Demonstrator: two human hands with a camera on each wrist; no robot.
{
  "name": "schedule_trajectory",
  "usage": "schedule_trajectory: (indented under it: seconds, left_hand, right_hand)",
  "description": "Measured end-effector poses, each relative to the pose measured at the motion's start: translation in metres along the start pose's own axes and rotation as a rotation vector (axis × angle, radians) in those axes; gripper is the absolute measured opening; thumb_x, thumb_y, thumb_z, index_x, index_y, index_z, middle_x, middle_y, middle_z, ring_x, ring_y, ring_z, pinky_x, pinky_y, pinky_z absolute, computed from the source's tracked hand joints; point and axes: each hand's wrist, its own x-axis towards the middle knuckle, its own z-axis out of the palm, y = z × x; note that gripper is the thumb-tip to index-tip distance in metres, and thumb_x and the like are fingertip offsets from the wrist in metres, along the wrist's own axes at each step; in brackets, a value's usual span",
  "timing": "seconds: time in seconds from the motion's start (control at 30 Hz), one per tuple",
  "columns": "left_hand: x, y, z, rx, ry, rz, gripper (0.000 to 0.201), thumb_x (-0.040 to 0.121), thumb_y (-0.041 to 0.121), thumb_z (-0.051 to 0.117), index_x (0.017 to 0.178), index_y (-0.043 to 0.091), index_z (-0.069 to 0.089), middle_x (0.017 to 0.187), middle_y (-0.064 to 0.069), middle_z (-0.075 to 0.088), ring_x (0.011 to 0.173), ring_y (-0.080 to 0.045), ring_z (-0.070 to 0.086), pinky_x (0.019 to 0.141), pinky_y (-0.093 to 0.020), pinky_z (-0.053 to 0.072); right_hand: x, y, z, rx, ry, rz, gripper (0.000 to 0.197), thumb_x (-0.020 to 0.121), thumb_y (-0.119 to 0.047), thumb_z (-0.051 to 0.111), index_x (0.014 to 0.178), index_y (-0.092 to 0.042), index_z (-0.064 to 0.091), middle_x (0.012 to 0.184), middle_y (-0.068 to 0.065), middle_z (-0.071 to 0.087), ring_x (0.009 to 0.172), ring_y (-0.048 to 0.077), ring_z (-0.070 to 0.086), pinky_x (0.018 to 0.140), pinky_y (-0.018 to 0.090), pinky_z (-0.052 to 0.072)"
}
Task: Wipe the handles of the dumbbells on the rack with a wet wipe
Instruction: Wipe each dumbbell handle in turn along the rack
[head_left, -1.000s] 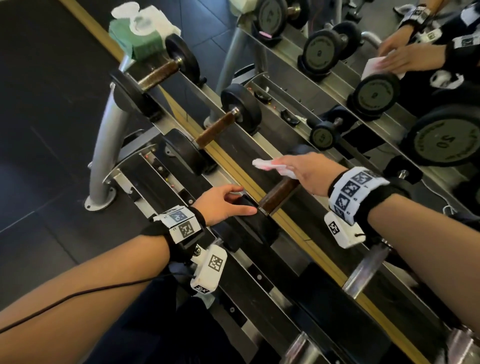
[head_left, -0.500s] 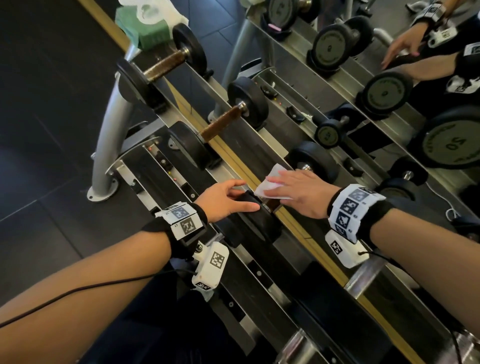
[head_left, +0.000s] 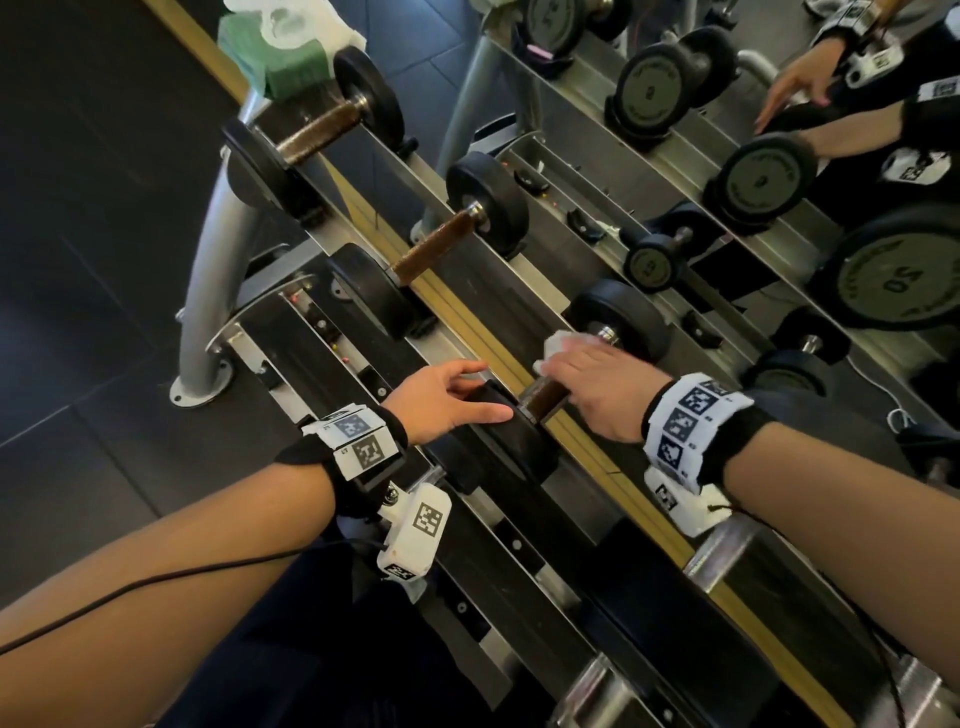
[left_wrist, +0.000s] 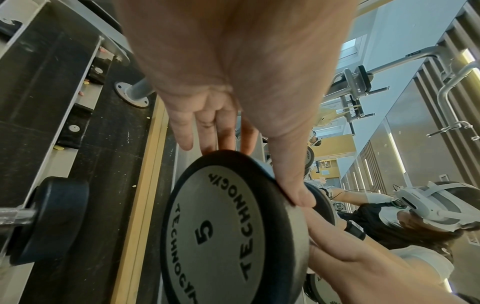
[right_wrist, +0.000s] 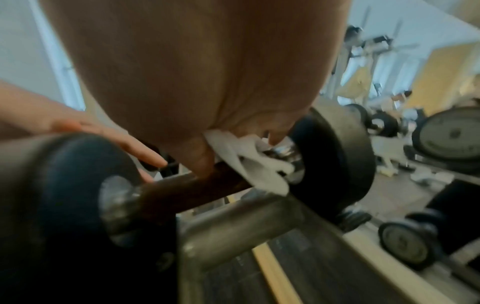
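We stood at the steel dumbbell rack (head_left: 519, 291) against a mirror. Our left hand (head_left: 441, 402), fingers straight, steadied the 5 dumbbell (left_wrist: 233, 230); our right hand (head_left: 597, 387) gripped the wet wipe (right_wrist: 249, 162) around its brown handle (right_wrist: 189, 191), well apart from neighbouring dumbbells.

Crumpled white wet wipe (head_left: 562, 344) wraps the racked dumbbell's brown handle (head_left: 543, 400) — far end.
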Motion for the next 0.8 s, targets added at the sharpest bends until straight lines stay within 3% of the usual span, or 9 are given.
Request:
schedule_trajectory:
  seconds: [0.07, 0.2, 0.3, 0.37, 0.57, 0.7, 0.8]
  left_hand:
    - [0.000, 0.000, 0.000, 0.000, 0.007, 0.001, 0.085, 0.071, 0.046, 0.083, 0.145, 0.032, 0.043, 0.138, 0.006, 0.058, 0.123, -0.008, 0.053, 0.112, -0.035, 0.036]
    - [0.000, 0.001, -0.001, 0.011, -0.010, 0.003, 0.084, 0.073, 0.046, 0.082, 0.146, 0.031, 0.042, 0.139, 0.006, 0.058, 0.124, -0.010, 0.053, 0.111, -0.034, 0.036]
    - [-0.001, 0.002, -0.003, 0.012, -0.018, 0.013, 0.083, 0.074, 0.045, 0.081, 0.146, 0.032, 0.042, 0.138, 0.006, 0.058, 0.117, -0.005, 0.051, 0.109, -0.033, 0.036]
    - [-0.001, 0.002, -0.002, 0.013, -0.022, 0.014, 0.083, 0.074, 0.045, 0.081, 0.146, 0.031, 0.042, 0.138, 0.006, 0.058, 0.117, -0.005, 0.052, 0.110, -0.034, 0.036]
    - [0.001, 0.002, -0.002, 0.042, -0.016, 0.014, 0.086, 0.070, 0.049, 0.082, 0.145, 0.030, 0.044, 0.134, 0.006, 0.062, 0.122, -0.010, 0.058, 0.113, -0.038, 0.039]
    - [0.000, 0.003, -0.004, 0.061, -0.030, 0.014, 0.089, 0.068, 0.053, 0.080, 0.145, 0.032, 0.043, 0.137, 0.006, 0.059, 0.119, -0.009, 0.056, 0.112, -0.036, 0.039]
    - [0.001, 0.003, -0.005, 0.062, -0.040, 0.016, 0.087, 0.070, 0.051, 0.080, 0.145, 0.032, 0.042, 0.137, 0.006, 0.059, 0.118, -0.007, 0.056, 0.109, -0.033, 0.039]
  right_hand:
    - [0.000, -0.014, 0.006, 0.122, -0.050, -0.085, 0.070, 0.086, -0.008, 0.063, 0.147, -0.028, 0.034, 0.147, -0.005, 0.034, 0.140, 0.016, 0.029, 0.122, 0.040, 0.020]
    - [-0.001, -0.002, -0.006, 0.080, -0.191, -0.070, 0.075, 0.094, -0.012, 0.054, 0.154, -0.034, 0.015, 0.157, -0.012, 0.024, 0.149, 0.012, 0.013, 0.120, 0.040, -0.001]
    - [-0.003, 0.010, -0.017, 0.049, -0.116, 0.066, 0.078, 0.089, -0.009, 0.061, 0.153, -0.027, 0.020, 0.157, -0.004, 0.028, 0.148, 0.015, 0.018, 0.123, 0.041, 0.008]
    - [-0.006, 0.003, -0.016, -0.010, -0.083, 0.108, 0.080, 0.088, -0.011, 0.061, 0.154, -0.022, 0.018, 0.158, 0.000, 0.023, 0.150, 0.019, 0.013, 0.124, 0.043, 0.012]
    - [-0.012, -0.025, -0.006, 0.056, -0.185, -0.050, 0.093, 0.082, -0.006, 0.060, 0.156, -0.029, 0.009, 0.161, -0.009, 0.018, 0.149, 0.011, 0.010, 0.118, 0.038, -0.004]
    - [-0.013, 0.000, -0.020, 0.050, -0.067, 0.148, 0.083, 0.085, -0.002, 0.059, 0.154, -0.025, 0.019, 0.161, -0.004, 0.019, 0.150, 0.015, 0.015, 0.123, 0.039, 0.005]
    - [-0.014, -0.008, -0.020, 0.081, -0.090, 0.227, 0.081, 0.089, -0.005, 0.054, 0.156, -0.021, 0.011, 0.162, -0.002, 0.018, 0.150, 0.018, 0.013, 0.124, 0.040, 0.007]
